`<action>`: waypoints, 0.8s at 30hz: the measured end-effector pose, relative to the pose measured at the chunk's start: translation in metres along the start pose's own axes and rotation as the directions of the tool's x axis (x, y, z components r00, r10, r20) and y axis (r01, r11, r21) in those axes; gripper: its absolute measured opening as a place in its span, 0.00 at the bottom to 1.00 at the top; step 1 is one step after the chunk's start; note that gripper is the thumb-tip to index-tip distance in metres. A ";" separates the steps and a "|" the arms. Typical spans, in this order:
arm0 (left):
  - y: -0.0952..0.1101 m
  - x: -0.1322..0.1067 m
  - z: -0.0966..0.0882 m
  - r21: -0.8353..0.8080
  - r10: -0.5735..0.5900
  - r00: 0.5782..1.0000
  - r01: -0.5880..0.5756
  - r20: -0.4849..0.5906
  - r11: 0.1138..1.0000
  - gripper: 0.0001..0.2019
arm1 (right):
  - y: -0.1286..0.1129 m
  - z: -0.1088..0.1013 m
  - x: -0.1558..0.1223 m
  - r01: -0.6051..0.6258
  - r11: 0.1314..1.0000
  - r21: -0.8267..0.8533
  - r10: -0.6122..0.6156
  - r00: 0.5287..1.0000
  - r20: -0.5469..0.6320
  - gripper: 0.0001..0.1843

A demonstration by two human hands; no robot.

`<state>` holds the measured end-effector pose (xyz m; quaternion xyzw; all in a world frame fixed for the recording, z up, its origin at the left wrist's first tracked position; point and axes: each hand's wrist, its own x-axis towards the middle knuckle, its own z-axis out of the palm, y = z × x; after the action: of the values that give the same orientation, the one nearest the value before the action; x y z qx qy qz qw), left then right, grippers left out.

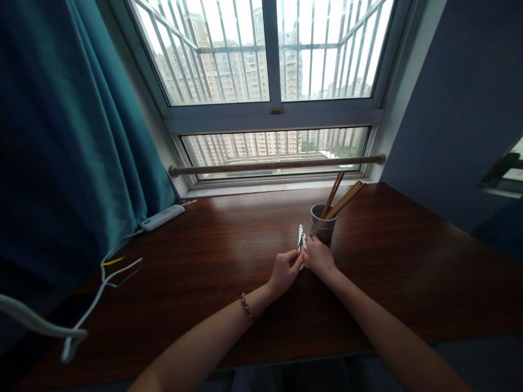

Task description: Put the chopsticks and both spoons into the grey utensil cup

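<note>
On the dark wooden table, my left hand point(284, 270) has its fingers pinched at the lower part of a slim, shiny metal utensil point(300, 231), which looks like a spoon or fork. Pressed close beside it is my right hand point(320, 258), its fingers closed at a narrow white utensil point(304, 238). Fingers cover most of both pieces, so their exact kinds are hidden. Just behind my right hand stands a perforated metal holder point(322, 231), with several wooden chopsticks point(345, 200) leaning to the right in it.
A white power strip point(162, 218) lies at the table's back left, by the teal curtain point(118, 136). White cables point(96, 298) run along the left side. A horizontal rail point(278, 164) crosses the window behind the table, and a wall point(449, 136) borders the right.
</note>
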<state>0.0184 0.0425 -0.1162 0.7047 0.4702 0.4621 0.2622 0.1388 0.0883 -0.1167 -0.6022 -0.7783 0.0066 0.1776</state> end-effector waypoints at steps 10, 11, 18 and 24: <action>-0.004 0.000 0.001 0.011 0.005 1.000 -0.005 0.002 1.000 0.19 | 0.001 0.001 0.000 0.006 1.000 0.002 -0.006 1.000 -0.009 0.10; -0.004 0.000 0.001 0.017 0.007 1.000 -0.007 0.002 1.000 0.19 | 0.001 0.002 0.000 0.008 1.000 0.001 -0.008 1.000 -0.010 0.10; -0.003 0.001 0.001 0.033 0.017 1.000 -0.017 0.006 0.999 0.19 | -0.002 0.003 -0.001 0.010 1.000 -0.015 -0.010 1.000 -0.015 0.10; -0.004 0.000 0.002 0.023 0.009 1.000 -0.009 -0.006 1.000 0.19 | -0.004 0.001 -0.001 -0.004 1.000 -0.029 0.004 1.000 0.003 0.09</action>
<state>0.0179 0.0442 -0.1205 0.7084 0.4732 0.4599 0.2506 0.1353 0.0861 -0.1170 -0.6064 -0.7773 -0.0035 0.1675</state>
